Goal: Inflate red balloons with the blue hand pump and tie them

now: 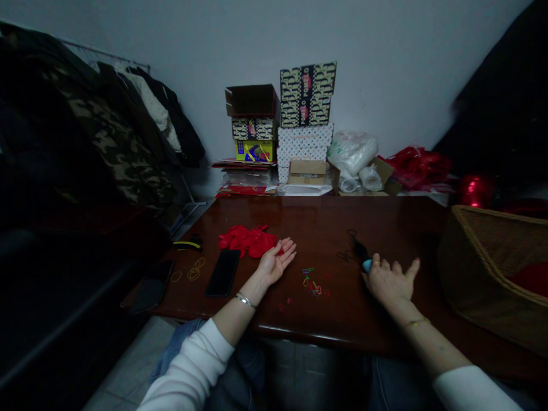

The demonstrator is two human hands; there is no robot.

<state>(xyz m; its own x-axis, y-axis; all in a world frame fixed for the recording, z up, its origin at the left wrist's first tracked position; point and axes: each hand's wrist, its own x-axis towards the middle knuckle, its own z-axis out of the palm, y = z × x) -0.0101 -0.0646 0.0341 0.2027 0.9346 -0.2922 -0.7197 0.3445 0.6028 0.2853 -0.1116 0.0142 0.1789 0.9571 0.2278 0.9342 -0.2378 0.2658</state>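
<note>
My left hand (277, 261) rests palm up on the dark wooden table (325, 214), fingers apart, its fingertips just touching a heap of red balloons (247, 240). My right hand (389, 278) lies flat on the table with fingers spread. Its index finger is against a small blue object (367, 265) with a black part (358, 248) extending away from it. Small coloured rubber bands (314, 284) are scattered between my two hands. Neither hand holds anything.
A black phone (223, 272) lies left of my left hand, with yellow rubber bands (194, 269) beside it. A wicker basket (492, 251) with red contents stands at the right. Stacked boxes (299, 125), plastic bags (351, 151) and red bags line the wall. Coats hang left.
</note>
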